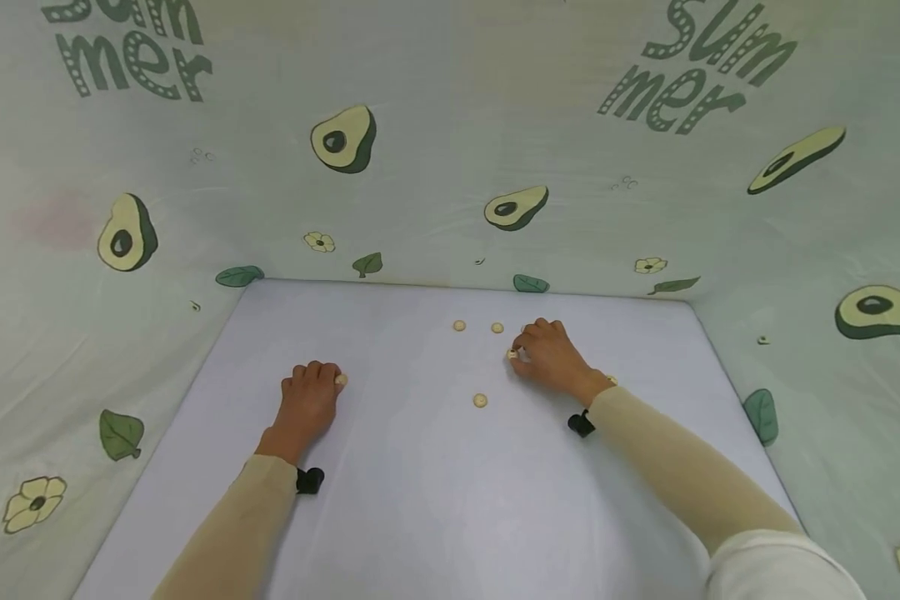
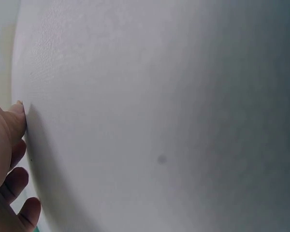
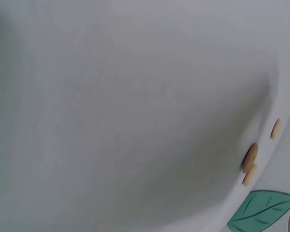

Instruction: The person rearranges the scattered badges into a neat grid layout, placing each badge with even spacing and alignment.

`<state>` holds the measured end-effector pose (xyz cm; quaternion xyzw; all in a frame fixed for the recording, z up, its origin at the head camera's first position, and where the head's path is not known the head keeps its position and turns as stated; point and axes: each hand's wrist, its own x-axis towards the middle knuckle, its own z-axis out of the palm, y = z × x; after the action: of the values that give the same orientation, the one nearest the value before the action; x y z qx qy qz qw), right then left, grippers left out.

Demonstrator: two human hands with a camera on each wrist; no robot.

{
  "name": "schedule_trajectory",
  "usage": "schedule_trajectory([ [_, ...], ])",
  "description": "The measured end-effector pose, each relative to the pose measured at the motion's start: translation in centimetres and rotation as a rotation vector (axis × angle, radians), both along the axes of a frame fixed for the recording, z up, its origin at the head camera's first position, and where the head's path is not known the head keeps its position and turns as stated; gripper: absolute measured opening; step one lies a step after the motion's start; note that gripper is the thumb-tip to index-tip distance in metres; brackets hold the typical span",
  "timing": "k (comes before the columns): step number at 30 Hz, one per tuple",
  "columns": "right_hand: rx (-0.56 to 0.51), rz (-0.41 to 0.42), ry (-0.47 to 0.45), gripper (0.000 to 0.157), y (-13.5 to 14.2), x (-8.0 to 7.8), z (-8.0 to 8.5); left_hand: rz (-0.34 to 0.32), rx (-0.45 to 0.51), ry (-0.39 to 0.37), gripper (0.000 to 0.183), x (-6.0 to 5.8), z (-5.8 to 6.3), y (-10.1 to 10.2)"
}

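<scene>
Near the left side of the white table, my left hand (image 1: 309, 402) pinches a small, pale round disc (image 1: 341, 379) at its thumb side. The left wrist view catches only part of this hand (image 2: 9, 159), with its fingers bent. Farther right, my right hand (image 1: 551, 358) pinches another disc (image 1: 512, 354) between thumb and fingertips. Behind it lie a disc (image 1: 459, 325) and a second disc (image 1: 497, 327); one more is partly hidden by the fingers. A loose disc (image 1: 480, 400) lies nearer me. Another disc (image 1: 611, 380) shows partly behind the right wrist.
The white tabletop (image 1: 420, 500) ends at a back edge against a hanging cloth (image 1: 435, 125) printed with avocados and leaves. Cloth also borders both sides. In the right wrist view, several discs, including one disc (image 3: 276, 128), lie near the table edge.
</scene>
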<state>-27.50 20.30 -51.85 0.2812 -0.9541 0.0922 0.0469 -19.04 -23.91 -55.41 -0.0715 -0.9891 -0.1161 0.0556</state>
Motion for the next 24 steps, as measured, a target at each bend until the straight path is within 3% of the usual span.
schedule_trajectory([
  [7,0.028,-0.041,-0.005,0.023,1.6,-1.3,-0.4,-0.015,-0.010,0.016,0.022,-0.3,-0.1,-0.2],
  [16,0.027,-0.016,0.005,0.022,-0.4,-2.3,-0.8,0.015,-0.006,-0.029,0.023,-0.3,-0.2,-0.4],
  [24,0.030,-0.019,-0.011,0.019,-1.9,-2.7,-1.0,0.015,-0.010,-0.024,0.023,-0.4,-0.3,-0.3],
])
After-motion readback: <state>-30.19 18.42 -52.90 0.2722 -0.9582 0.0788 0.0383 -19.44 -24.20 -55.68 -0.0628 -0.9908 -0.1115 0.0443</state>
